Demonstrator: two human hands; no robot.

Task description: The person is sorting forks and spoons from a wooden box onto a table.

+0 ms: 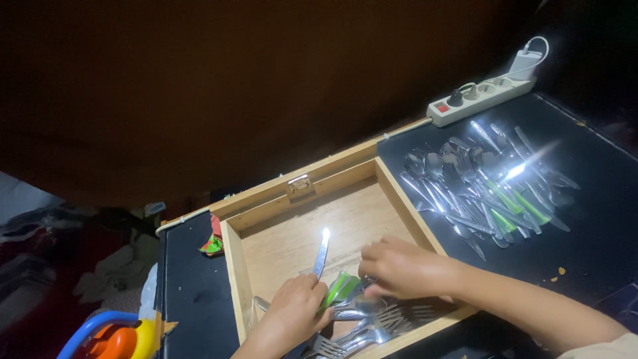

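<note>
A shallow wooden box [392,189] sits open on a black table [598,199]. My left hand [292,312] grips a table knife [321,251] whose shiny blade points up and away over the box's bare floor. My right hand [399,269] reaches down into a heap of forks and spoons [372,322] in the near end of the box, fingers closed among the handles; whether it grips one is hidden. A green-handled piece [340,289] lies between the two hands.
To the right of the box lies a spread of spoons, knives and green-handled cutlery [485,189] on the black top. A white power strip [478,96] with a plugged charger sits behind it. A blue and orange plastic thing [109,336] is at lower left.
</note>
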